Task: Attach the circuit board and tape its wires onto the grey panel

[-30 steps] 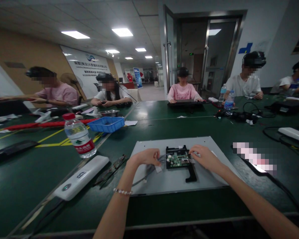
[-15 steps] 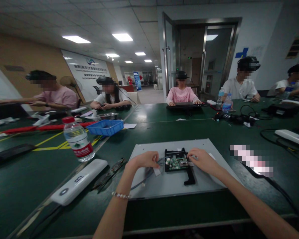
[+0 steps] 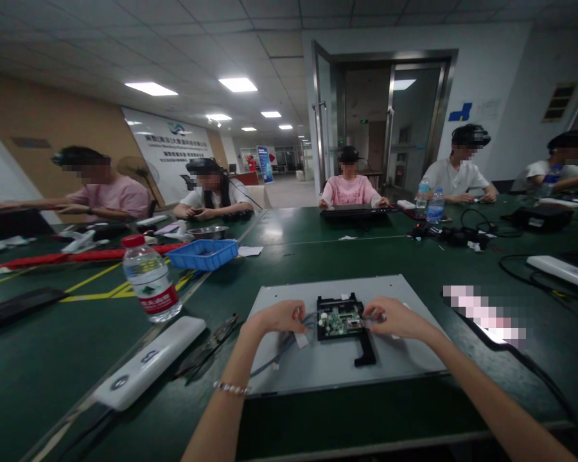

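A grey flat panel [image 3: 289, 372] lies on the green table before me. Mounted on it is a black plastic bracket [image 3: 365, 350] with a green circuit board [image 3: 340, 323]. My left hand [image 3: 284, 316] is left of the board, its fingers closed around a bundle of grey cables [image 3: 282, 350]. A white label [image 3: 301, 340] hangs just below those fingertips. On the opposite side, my right hand [image 3: 395, 318] has its fingers pinched together at the board's right edge. What lies between those fingertips is too small to make out.
Left of the panel are a pair of pliers [image 3: 212, 346], a white power bank [image 3: 150, 362], a water bottle [image 3: 150, 282] and a blue tray [image 3: 205, 255]. A phone [image 3: 484, 317] with a black cable lies to the right. Several people sit across the table.
The whole view has shifted slightly downward in the picture. My right fingers have curled a little more at the board's edge; my left hand stays by the cables.
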### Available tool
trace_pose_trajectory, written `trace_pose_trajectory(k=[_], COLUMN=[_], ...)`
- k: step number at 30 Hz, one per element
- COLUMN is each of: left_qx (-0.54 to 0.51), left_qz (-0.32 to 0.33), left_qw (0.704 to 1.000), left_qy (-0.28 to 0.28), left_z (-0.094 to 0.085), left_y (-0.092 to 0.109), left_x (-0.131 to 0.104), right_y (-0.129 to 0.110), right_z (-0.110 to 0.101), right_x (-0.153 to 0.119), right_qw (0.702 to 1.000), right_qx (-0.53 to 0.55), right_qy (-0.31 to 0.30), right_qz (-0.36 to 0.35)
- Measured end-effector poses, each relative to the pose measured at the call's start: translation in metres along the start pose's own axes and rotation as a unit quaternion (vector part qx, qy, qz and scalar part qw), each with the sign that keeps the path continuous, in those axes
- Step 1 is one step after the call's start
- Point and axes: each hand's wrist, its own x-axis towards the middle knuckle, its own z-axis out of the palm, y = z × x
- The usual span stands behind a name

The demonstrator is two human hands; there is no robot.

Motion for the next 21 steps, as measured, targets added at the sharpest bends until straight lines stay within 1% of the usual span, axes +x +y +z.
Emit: trace_pose_trajectory(k=[6, 12, 17, 19, 21], left_qx=[0.006, 0.019, 0.028, 0.027, 0.022], left_qz=[0.008, 0.024, 0.03, 0.032, 0.039], left_qw=[1.0, 1.0, 0.999, 0.999, 0.999], left_qy=[0.001, 0.006, 0.01, 0.008, 0.004], left_z=[-0.001, -0.001, -0.001, -0.002, -0.004], left_y=[0.001, -0.002, 0.0, 0.003, 0.006], left_x=[-0.002, -0.001, -0.001, -0.003, -0.004], right_y=[-0.005, -0.006, 0.004, 0.008, 0.012], right_z=[0.003, -0.001, -0.016, -0.023, -0.027], right_x=[-0.002, -0.001, -0.001, -0.003, -0.005], right_qw=[1.0, 0.999, 0.995, 0.99, 0.985], right_qx=[0.018, 0.025, -0.044, -0.079, -0.11], right_qy=[0.011, 0.01, 0.073, 0.082, 0.076], right_qz=[-0.012, 0.02, 0.057, 0.083, 0.113])
